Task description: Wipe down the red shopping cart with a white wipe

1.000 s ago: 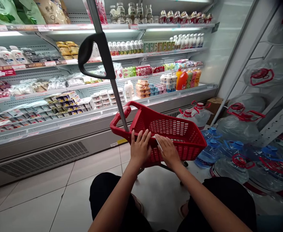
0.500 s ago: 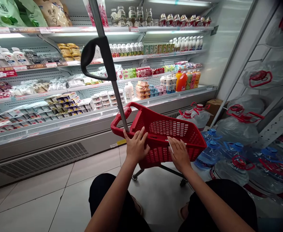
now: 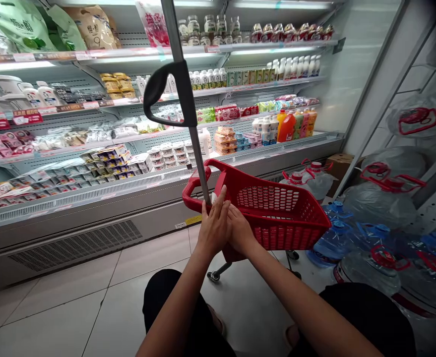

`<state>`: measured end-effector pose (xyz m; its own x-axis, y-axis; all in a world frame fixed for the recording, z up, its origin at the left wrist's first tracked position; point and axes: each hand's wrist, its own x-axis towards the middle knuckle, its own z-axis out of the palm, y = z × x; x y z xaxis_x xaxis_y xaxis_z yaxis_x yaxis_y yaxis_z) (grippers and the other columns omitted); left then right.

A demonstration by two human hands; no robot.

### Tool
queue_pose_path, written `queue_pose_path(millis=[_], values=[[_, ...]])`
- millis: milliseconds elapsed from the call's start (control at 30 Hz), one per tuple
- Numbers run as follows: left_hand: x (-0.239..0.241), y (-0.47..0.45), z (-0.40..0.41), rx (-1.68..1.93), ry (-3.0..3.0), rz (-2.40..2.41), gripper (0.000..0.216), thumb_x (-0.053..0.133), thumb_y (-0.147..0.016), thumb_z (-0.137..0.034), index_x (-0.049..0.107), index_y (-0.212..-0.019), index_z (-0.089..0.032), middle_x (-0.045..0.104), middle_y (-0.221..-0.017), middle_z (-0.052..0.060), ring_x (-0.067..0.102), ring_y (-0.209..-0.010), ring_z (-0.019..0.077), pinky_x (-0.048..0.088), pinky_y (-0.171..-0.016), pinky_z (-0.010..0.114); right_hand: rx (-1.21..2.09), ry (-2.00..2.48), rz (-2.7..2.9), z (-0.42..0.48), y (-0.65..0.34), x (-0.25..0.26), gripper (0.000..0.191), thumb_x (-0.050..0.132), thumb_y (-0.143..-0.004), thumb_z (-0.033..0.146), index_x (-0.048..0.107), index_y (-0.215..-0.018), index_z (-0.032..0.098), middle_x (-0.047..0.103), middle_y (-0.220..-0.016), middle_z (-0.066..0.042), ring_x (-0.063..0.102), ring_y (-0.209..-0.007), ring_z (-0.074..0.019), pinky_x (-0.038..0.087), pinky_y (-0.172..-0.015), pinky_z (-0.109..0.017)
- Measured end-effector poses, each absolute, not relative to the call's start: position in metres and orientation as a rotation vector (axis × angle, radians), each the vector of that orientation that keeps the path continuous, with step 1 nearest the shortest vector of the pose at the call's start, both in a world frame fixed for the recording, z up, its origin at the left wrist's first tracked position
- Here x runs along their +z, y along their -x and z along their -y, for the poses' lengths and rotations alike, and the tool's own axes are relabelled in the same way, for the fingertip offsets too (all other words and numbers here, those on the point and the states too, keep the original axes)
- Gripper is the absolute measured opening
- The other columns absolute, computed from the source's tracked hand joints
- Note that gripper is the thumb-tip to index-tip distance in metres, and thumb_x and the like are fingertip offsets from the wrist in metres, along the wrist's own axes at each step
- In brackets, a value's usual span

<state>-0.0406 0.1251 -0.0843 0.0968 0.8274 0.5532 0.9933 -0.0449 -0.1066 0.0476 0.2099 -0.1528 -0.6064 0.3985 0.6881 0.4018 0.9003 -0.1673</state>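
Observation:
A red plastic shopping basket cart (image 3: pixel 284 233) stands in front of me, with a red handle loop at its left end. My left hand (image 3: pixel 215 223) rests at this end beside the metal pole (image 3: pixel 200 163), fingers stretched out. Pressed against it from the right is my right hand (image 3: pixel 242 230), its fingertips hidden behind the left hand. A bit of white tissue (image 3: pixel 214 198) shows by the left fingertips, at the basket's rim. The right fingers appear closed around it. Higher up the pole sits a black grip (image 3: pixel 182 94).
A chilled display case (image 3: pixel 128 198) with drinks and packaged food runs across the front. Large water bottles (image 3: pixel 374 267) crowd the right side, next to a metal rack. The cart's caster (image 3: pixel 214 276) stands on the tiled floor near my feet.
My right hand has moved left along the basket's near rim, from its middle to my left hand, with the white tissue. The view has shifted slightly left.

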Motion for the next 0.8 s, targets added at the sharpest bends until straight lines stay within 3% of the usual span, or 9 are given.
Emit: queue_pose_path(millis=[200,400,600,800], values=[[-0.113,0.045,-0.136,-0.434,1.809,1.799,0.074,0.042,-0.089,-0.008,0.031,-0.162,-0.011,0.026,-0.171,0.011,0.026,-0.159,0.0231,-0.004,-0.132,0.053,-0.08,0.723,2.294,-0.238,-0.131,-0.189,0.073,0.035,-0.097,0.01,0.021,-0.167,0.02,0.052,-0.158,-0.009,0.046,-0.146,-0.0233,0.034,-0.125,-0.049],[-0.119,0.047,-0.141,-0.382,1.811,1.796,0.071,0.049,-0.086,-0.011,0.041,-0.156,0.0,0.033,-0.168,0.018,0.032,-0.156,0.0292,0.019,-0.133,0.043,-0.202,0.904,2.262,-0.246,-0.195,-0.217,0.073,0.035,-0.1,0.013,0.012,-0.169,0.023,0.047,-0.162,-0.007,0.04,-0.151,-0.0248,0.03,-0.126,-0.052],[-0.121,0.046,-0.144,-0.414,1.811,1.789,0.076,0.049,-0.085,-0.012,0.035,-0.159,0.0,0.032,-0.167,0.02,0.033,-0.155,0.0296,0.024,-0.131,0.045,-0.103,0.816,2.23,-0.212,-0.117,-0.197,0.08,0.034,-0.099,0.012,-0.006,-0.168,0.022,0.026,-0.172,-0.007,0.026,-0.158,-0.026,0.025,-0.128,-0.055],[-0.122,0.052,-0.143,-0.411,1.812,1.768,0.074,0.044,-0.09,-0.009,0.03,-0.163,-0.006,0.034,-0.167,0.017,0.034,-0.155,0.0259,0.026,-0.13,0.045,-0.018,0.636,2.266,-0.203,-0.076,-0.174,0.077,0.031,-0.101,0.012,-0.006,-0.168,0.02,0.031,-0.17,-0.008,0.031,-0.155,-0.0235,0.028,-0.127,-0.051]])
